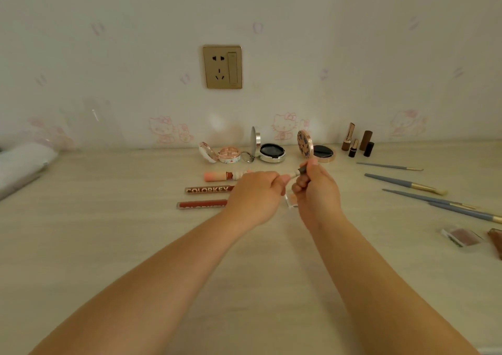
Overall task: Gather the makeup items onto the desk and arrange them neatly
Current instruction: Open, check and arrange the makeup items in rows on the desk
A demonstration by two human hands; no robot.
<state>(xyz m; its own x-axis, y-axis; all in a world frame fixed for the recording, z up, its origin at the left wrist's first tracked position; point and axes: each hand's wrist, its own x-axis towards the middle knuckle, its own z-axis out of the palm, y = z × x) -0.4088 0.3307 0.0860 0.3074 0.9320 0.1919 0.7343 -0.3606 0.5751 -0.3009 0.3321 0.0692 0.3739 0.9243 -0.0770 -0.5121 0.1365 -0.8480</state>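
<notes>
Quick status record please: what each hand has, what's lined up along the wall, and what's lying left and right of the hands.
left hand: grips one end of a small tube
right hand: fingers curled round the tube's dark cap
back row: three open compacts, lipsticks standing upright
left of hands: COLORKEY tube, red tube, pink tube, lying flat
right of hands: grey-handled brushes, small palette
desk: light wood

The pale wood-grain bench (108,246) carries three open compacts (271,152) (by the wall), upright lipsticks (353,148), lip-gloss tubes (207,190), and blue-handled brushes (402,183).
</notes>
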